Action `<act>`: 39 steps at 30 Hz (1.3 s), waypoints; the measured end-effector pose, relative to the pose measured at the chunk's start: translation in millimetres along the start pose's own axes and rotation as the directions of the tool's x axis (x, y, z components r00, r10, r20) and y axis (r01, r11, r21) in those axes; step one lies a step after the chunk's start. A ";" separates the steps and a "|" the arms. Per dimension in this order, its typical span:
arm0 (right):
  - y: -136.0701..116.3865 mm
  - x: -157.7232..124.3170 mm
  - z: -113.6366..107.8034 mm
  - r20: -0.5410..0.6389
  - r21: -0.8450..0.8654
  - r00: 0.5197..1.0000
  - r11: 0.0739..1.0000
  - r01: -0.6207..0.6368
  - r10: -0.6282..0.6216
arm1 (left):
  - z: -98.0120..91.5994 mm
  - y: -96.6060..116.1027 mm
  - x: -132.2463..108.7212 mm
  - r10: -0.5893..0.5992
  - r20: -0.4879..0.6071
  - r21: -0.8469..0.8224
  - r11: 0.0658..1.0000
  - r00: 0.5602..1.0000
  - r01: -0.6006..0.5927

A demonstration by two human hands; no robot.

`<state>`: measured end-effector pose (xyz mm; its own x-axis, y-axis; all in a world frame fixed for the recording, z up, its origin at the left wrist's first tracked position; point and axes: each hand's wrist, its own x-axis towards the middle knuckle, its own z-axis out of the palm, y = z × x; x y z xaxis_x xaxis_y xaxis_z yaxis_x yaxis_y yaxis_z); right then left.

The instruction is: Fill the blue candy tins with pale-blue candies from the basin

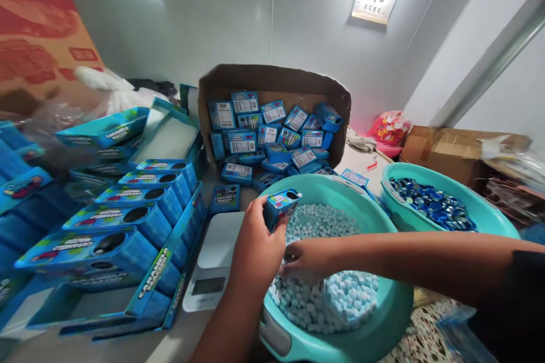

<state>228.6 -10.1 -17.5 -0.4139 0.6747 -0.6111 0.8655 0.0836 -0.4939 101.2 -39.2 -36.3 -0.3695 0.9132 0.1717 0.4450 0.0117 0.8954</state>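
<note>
My left hand grips a small blue candy box over the left side of a turquoise basin. The box is tilted, and a bit of white shows at the corner of its top. Inside the basin lies a heap of small pale blue and white candies. My right hand reaches in from the right, low over the candies and just below the box. Its fingers are curled, and their tips are partly hidden, so what they hold cannot be made out.
A white kitchen scale stands left of the basin. Further left, display trays hold blue boxes with round dark openings. Behind is a cardboard carton of many blue boxes. A second turquoise basin holds shiny blue pieces.
</note>
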 end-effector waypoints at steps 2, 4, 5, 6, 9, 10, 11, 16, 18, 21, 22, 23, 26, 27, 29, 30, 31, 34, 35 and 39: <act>5.9 -2.3 -13.6 0.097 -0.083 0.992 0.992 0.092 -0.083 | -1.6 -2.3 -0.7 -0.001 -0.006 0.005 1.000 1.000 0.001; 12.2 -11.8 -29.1 0.056 -0.276 0.987 0.947 0.163 -0.153 | -1.8 -3.1 -0.5 0.003 -0.011 0.012 1.000 1.000 -0.003; 15.1 -18.3 -36.2 0.036 -0.388 0.987 0.908 0.161 -0.159 | -1.4 -2.7 -0.1 0.005 -0.009 0.011 1.000 1.000 -0.005; 17.7 -25.1 -42.2 0.031 -0.484 0.990 0.864 0.137 -0.140 | -0.7 -2.0 0.6 0.006 -0.002 0.007 1.000 1.000 -0.006; 22.8 -42.5 -50.6 0.076 -0.610 0.997 0.791 0.038 0.010 | 2.2 2.1 3.1 -0.003 0.027 -0.012 1.000 1.000 0.003; 23.5 -45.8 -50.0 0.106 -0.605 0.993 0.796 0.023 0.051 | 3.2 3.8 3.7 -0.005 0.034 -0.012 1.000 0.999 0.005; 23.7 -47.3 -47.8 0.150 -0.577 0.985 0.817 0.016 0.087 | 4.3 5.6 4.1 -0.006 0.038 -0.008 1.000 0.999 0.006; 21.8 -32.7 -19.9 0.157 -0.267 0.977 0.959 -0.096 0.141 | 8.4 13.0 2.4 0.018 0.022 0.018 1.000 1.000 -0.019; 20.8 -21.6 -5.9 0.081 -0.090 0.977 0.978 -0.189 0.197 | 9.0 14.4 1.8 0.023 0.008 0.027 0.999 1.000 -0.023; 19.1 -5.8 11.4 0.091 0.310 0.968 0.917 -0.252 0.235 | 9.2 14.3 2.9 0.024 0.002 0.024 0.999 1.000 -0.024; 18.7 -1.1 15.2 0.080 0.436 0.973 0.870 -0.230 0.217 | 9.2 13.9 3.6 0.022 0.003 0.020 1.000 1.000 -0.022; 18.5 3.3 17.5 0.055 0.539 0.980 0.820 -0.192 0.193 | 9.3 13.5 4.3 0.019 0.001 0.018 1.000 1.000 -0.019; 20.3 14.3 13.1 -0.042 0.670 0.987 0.737 -0.088 0.156 | 9.0 13.1 5.3 0.009 -0.018 0.013 1.000 1.000 -0.009; 22.2 17.3 7.4 -0.062 0.670 0.988 0.740 -0.062 0.139 | 8.7 13.3 5.2 0.008 -0.028 0.005 1.000 1.000 -0.008; 28.7 22.8 -8.7 -0.134 0.579 0.990 0.814 0.044 0.042 | 7.6 14.0 4.6 0.010 -0.058 -0.026 1.000 0.998 -0.011; 33.3 25.7 -17.6 -0.196 0.482 0.980 0.866 0.136 -0.045 | 7.2 14.1 4.3 0.012 -0.080 -0.049 0.999 0.997 -0.016; 38.7 29.0 -25.8 -0.270 0.349 0.951 0.905 0.245 -0.153 | 7.0 14.0 4.3 0.016 -0.103 -0.081 0.996 0.995 -0.025; 56.2 42.9 -37.7 -0.398 -0.080 0.813 0.898 0.432 -0.426 | 7.7 12.2 5.4 0.021 -0.161 -0.227 0.972 0.987 -0.058; 61.0 48.1 -35.9 -0.394 -0.158 0.796 0.887 0.435 -0.460 | 8.1 11.3 6.2 0.019 -0.169 -0.284 0.956 0.985 -0.068; 67.5 61.4 -11.4 -0.313 -0.264 0.816 0.870 0.417 -0.486 | 9.9 8.8 9.0 0.000 -0.178 -0.403 0.912 0.984 -0.073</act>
<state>264.9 45.3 -81.3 -0.6700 0.7395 -0.0653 0.6547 0.5472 -0.5215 109.9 -26.9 -30.9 -0.5090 0.8261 0.2418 0.1038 -0.2200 0.9700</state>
